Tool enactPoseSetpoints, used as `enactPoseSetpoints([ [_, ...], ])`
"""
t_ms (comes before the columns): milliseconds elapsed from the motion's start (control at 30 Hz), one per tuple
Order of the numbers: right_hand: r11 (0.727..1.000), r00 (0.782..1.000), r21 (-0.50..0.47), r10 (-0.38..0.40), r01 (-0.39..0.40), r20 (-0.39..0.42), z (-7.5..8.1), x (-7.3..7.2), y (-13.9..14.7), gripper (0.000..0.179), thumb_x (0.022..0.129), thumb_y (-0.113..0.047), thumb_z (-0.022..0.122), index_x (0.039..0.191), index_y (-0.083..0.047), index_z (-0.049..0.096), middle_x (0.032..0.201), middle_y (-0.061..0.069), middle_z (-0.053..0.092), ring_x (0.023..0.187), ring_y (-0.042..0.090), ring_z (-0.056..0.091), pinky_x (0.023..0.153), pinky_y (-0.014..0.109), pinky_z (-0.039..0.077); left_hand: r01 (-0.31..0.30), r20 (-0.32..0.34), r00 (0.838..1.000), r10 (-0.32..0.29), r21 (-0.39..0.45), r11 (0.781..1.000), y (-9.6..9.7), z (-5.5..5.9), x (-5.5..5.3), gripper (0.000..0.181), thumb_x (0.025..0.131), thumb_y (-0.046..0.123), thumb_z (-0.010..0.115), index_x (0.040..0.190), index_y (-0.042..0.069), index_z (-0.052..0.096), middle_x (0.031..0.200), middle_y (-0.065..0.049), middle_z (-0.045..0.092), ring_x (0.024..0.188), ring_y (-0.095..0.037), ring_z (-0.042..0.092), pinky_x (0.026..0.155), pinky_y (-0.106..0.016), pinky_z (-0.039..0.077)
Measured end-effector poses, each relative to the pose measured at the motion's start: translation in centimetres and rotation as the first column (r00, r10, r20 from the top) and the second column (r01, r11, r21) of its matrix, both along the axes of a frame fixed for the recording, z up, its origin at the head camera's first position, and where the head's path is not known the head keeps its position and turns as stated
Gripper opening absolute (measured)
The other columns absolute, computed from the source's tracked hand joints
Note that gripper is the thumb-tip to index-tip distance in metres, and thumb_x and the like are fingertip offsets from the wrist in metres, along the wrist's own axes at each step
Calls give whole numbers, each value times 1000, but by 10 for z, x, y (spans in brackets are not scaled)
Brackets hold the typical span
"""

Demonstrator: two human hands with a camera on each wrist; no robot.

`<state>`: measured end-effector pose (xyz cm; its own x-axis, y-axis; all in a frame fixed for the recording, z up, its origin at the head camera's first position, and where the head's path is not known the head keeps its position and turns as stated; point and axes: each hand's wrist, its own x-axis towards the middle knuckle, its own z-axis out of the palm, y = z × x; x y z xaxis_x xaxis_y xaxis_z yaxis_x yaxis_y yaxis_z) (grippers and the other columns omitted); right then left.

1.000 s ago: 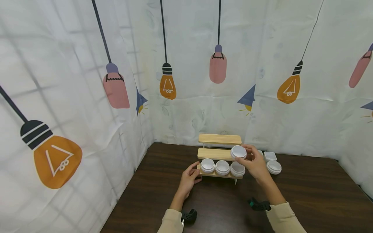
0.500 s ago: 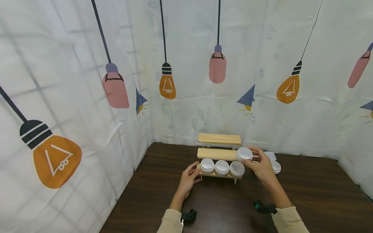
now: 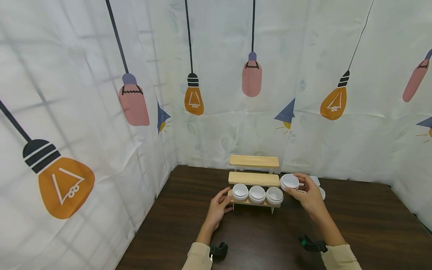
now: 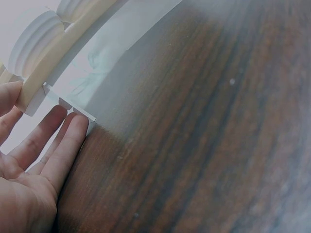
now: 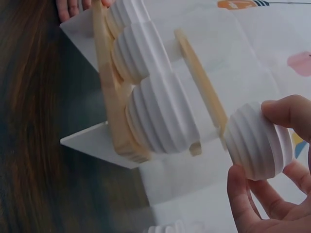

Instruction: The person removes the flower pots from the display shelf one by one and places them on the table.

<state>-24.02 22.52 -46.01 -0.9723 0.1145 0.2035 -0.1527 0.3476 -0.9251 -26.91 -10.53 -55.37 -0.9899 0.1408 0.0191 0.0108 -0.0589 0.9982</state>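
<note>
A three-tier wooden stand (image 3: 254,179) with clear side legs stands toward the back of the table. Several small white ribbed pots are about: a row (image 3: 257,194) fills its lowest shelf. My left hand (image 3: 216,210) holds the left end of that shelf; in the left wrist view the fingers (image 4: 68,141) reach a clear leg (image 4: 70,103). My right hand (image 3: 308,193) grips another white ribbed pot (image 3: 289,181) between thumb and fingers, just off the right end of the middle shelf (image 3: 254,178). The right wrist view shows this pot (image 5: 257,141) near the shelf end.
Behind my right hand a white square pot (image 3: 315,180) and a white round pot (image 3: 322,193) stand on the dark wooden table (image 3: 364,221), both partly hidden. A pale curtain (image 3: 216,142) printed with lamps hangs behind the table and along its left side.
My right hand has carried the held pot rightward and slightly toward me, from above the middle shelf to beyond its right end. My left hand has stayed at the stand.
</note>
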Motion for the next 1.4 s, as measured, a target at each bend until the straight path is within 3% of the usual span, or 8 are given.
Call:
enactPoseSetpoints([
  [233, 1000, 1000, 20, -5, 5, 0, -4, 5, 6, 61, 90, -20, 81, 142, -7, 52, 118, 0, 58, 95, 7, 58, 74, 20, 52, -2, 0, 1000, 2, -1, 1000, 0, 1, 1, 43, 106, 19, 57, 149, 15, 54, 118, -15, 67, 103, -15, 65, 89, -42, 62],
  [700, 997, 999, 72, -42, 41, 4, -17, 10, 18, 61, 88, -17, 83, 140, -3, 54, 120, 10, 58, 87, 4, 58, 71, 20, 51, -3, 6, 1000, 3, 0, 1000, 0, 2, 1, 43, 106, 19, 57, 149, 15, 54, 118, -15, 67, 103, -15, 65, 89, -42, 62],
  [1267, 994, 992, 100, -50, 38, 119, -37, 18, 36, 67, 90, -22, 81, 146, -6, 48, 138, 23, 54, 91, 0, 57, 72, 20, 52, -2, 6, 1000, 2, 1, 1000, 0, 0, 0, 44, 106, 20, 57, 150, 15, 53, 118, -14, 68, 103, -14, 65, 89, -41, 62],
  [1400, 994, 993, 105, -52, 40, 109, -42, 20, 39, 66, 90, -20, 81, 145, -4, 48, 137, 25, 54, 90, 0, 56, 72, 19, 52, -3, 2, 1000, 3, -1, 1000, 0, 0, 0, 44, 106, 20, 57, 150, 15, 53, 118, -14, 68, 102, -14, 64, 89, -40, 62],
])
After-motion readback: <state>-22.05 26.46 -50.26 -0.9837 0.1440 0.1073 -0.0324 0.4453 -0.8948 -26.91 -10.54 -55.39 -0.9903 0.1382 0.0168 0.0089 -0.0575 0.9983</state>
